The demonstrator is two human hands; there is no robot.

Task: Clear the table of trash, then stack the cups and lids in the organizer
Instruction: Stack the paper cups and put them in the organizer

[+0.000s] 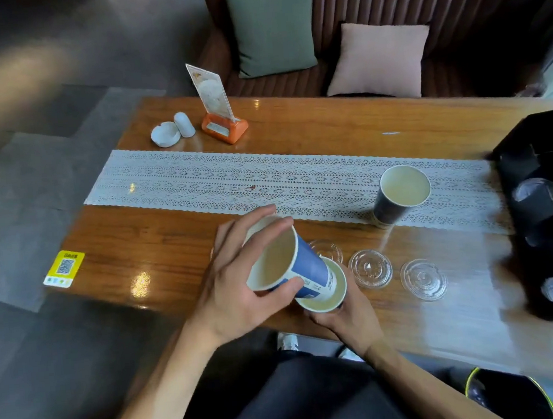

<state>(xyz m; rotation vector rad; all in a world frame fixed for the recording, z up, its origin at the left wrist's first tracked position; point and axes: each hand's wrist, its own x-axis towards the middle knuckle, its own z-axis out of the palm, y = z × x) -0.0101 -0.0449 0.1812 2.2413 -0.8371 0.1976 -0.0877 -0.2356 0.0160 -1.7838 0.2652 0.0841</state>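
Head view: blue paper cup is tilted, long axis running from upper left to lower right, open mouth toward the camera and left, its narrow base dipping into the mouth of a second paper cup. Blue cup has a white rim, pale cream inside and a white band w/ print near the base. Left hand grips it near the rim: fingers curled over the top edge, thumb pressed on the lower side, so the cup sits between thumb and fingers. Right hand holds the lower cup from beneath, fingers wrapped round its wall and mostly hidden; only its round white rim and cream inside show. Both cups hover just over the near edge of the glossy wooden desk.

Right of them, 3 clear round plastic lids lie flat on the wood: one partly behind the blue cup, one just beside, one further right. Dark paper cup stands upright on the white lace runner, apart from the hands. Black organizer at the right edge holds clear lids in its slots. Far side: orange sign stand, white ashtray, small white shaker. Yellow QR sticker at the left corner.
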